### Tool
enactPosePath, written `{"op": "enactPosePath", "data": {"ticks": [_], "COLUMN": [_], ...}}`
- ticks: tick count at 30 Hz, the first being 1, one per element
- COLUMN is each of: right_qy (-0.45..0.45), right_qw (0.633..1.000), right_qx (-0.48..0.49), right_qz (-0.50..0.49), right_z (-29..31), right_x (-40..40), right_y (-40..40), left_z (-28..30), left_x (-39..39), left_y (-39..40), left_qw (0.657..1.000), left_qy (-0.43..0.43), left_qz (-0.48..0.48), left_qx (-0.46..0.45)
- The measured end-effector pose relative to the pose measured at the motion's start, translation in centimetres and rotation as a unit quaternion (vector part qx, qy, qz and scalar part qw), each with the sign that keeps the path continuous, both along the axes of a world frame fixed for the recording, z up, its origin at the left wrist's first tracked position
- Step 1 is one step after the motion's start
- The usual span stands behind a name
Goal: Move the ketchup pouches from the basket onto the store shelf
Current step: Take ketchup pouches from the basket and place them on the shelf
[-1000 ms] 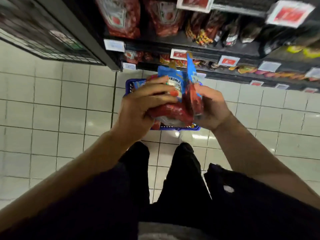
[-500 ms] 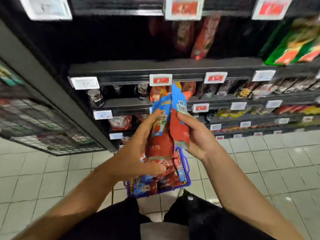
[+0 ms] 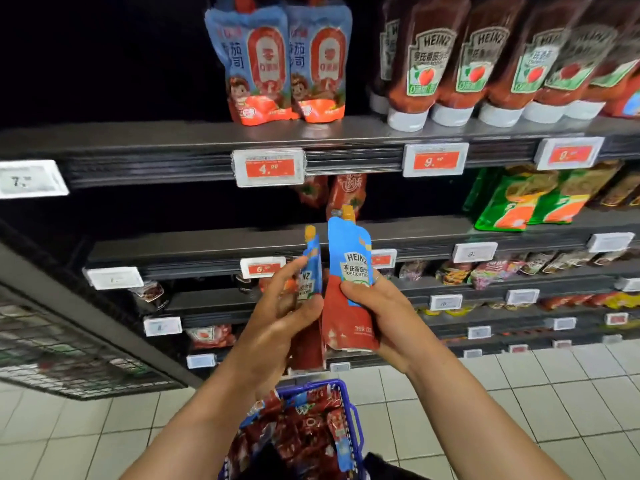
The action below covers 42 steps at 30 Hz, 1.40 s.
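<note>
Two glossy spouted pouches (image 3: pixel 348 289), one gripped upright by each hand's closed grip (image 3: pixel 375 306).

Two ketchup pouches are held up: one (image 3: pixel 348 299) in the right hand (image 3: pixel 384 317), one (image 3: pixel 309 289) in the left hand (image 3: pixel 277 323). Two blue pouches (image 3: pixel 277 64) (cartoon-printed) are counted on the upper shelf (image 3: pixel 173 140), beside at least five upside-down Heinz bottles (image 3: pixel 485 60). One blue basket (image 3: pixel 353 420) is seen below, heaped with pouches too tangled to be counted. Three red price tags (image 3: pixel 269 167) are fixed along that shelf's edge.
</note>
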State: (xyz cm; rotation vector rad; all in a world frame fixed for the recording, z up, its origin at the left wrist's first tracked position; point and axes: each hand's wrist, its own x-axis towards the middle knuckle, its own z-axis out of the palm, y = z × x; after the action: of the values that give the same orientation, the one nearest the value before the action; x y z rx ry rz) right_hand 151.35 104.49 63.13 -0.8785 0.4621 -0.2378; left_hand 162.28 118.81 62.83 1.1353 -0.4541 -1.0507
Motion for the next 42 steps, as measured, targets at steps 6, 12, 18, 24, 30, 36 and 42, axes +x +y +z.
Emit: {"op": "enactPosePath", "data": {"ticks": [6,12,18,24,30,36,42], "right_qy": [0.033,0.016,0.024,0.146,0.163,0.112,0.071], "right_qw": [0.996,0.977,0.965,0.956,0.938,0.939,0.924], "right_qx": [-0.082,-0.209,-0.251,-0.250,-0.288,-0.289,-0.335], "right_qz": [0.009,-0.046,-0.079,-0.050,-0.098,-0.148,-0.168], "right_z": [1.1,6.0,6.8,-0.4,-5.0,-4.8,-4.4], "right_x": [-1.5,-1.3,-1.0,-3.2,-2.9,-3.5,-3.8], "right_y": [-2.4,-1.8,-1.0,-0.1,-5.3,-14.7,-22.8], "left_z": [0.6,5.3,4.8,-1.5,-3.9,-3.1,-2.9], "left_x": [-0.1,3.6,7.0,5.7,4.5,1.1,0.3], "left_y": [-1.4,-0.1,1.2,0.9,-4.6,-14.0,-21.8], "left_qw": [0.998,0.987,0.965,0.951,0.943,0.926,0.926], "left_qy": [-0.045,-0.149,-0.261,-0.297,-0.308,-0.361,-0.355], "left_qz": [0.033,0.018,0.024,0.034,0.086,0.084,0.120], "left_qx": [0.025,-0.050,-0.006,0.084,0.091,0.069,0.040]}}
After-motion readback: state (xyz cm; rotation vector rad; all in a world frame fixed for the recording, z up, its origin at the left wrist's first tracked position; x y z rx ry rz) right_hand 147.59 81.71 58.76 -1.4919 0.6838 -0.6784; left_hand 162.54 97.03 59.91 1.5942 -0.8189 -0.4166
